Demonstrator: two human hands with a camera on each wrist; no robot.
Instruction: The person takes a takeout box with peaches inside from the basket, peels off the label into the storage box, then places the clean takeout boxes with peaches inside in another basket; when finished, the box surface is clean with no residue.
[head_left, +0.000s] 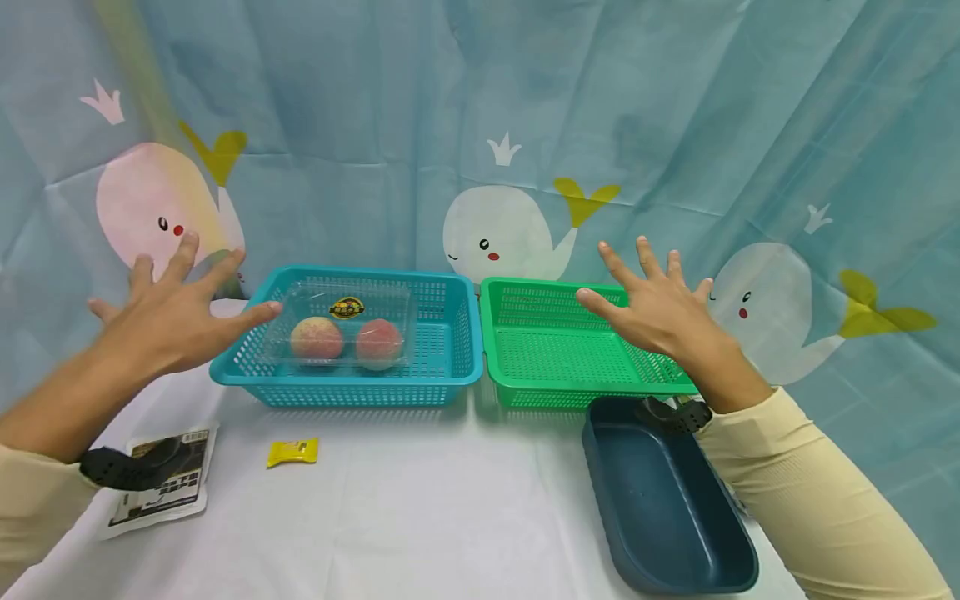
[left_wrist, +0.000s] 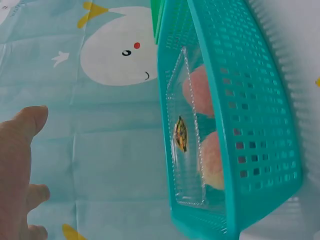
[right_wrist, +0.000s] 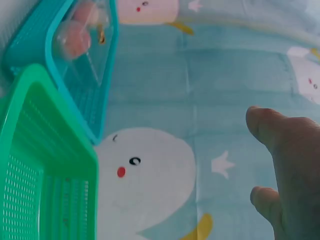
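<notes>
No grasp seems under way; a pick-up would call for lowering a hand and curling its fingers. Your left hand (head_left: 180, 312) is raised, empty, fingers spread, near the blue basket's (head_left: 352, 393) left end; your right hand (head_left: 656, 307), likewise empty and splayed, is near the green basket's (head_left: 540, 397) right end. The clear box of peaches (head_left: 347, 327) sits in the blue basket, toward the surface's (head_left: 420, 517) back edge.

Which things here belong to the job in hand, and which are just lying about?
Probably the job, being nearest the left hand and right hand:
blue basket
clear box
two peaches
green basket

Seemingly just lying about:
yellow packet
pouch
dark blue tub
</notes>
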